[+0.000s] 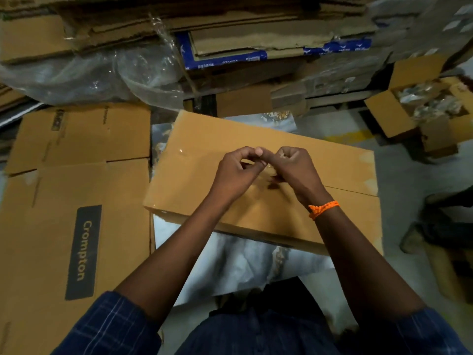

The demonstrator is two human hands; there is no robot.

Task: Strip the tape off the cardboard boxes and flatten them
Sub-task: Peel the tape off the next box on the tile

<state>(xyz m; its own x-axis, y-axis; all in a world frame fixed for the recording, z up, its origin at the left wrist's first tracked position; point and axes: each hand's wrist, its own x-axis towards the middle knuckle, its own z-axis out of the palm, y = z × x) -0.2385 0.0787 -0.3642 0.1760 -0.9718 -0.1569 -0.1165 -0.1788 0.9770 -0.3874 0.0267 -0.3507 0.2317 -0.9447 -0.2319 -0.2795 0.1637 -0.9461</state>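
A closed brown cardboard box [199, 160] lies in front of me on white sheeting, its top seam running to the right edge. Both hands hover together over the middle of its top. My left hand [236, 171] has curled fingers that pinch a crumpled piece of clear tape [270, 172]. My right hand [294, 166], with an orange thread at the wrist, grips the same tape from the other side. The tape is mostly hidden between the fingers.
Flattened boxes [76, 190], one marked Crompton, lie on the floor at the left. A tall stack of flattened cardboard [230, 29] and clear plastic wrap [102, 75] fills the back. An open box of scraps [422, 111] stands at the right. A person's feet [445, 226] show at the right edge.
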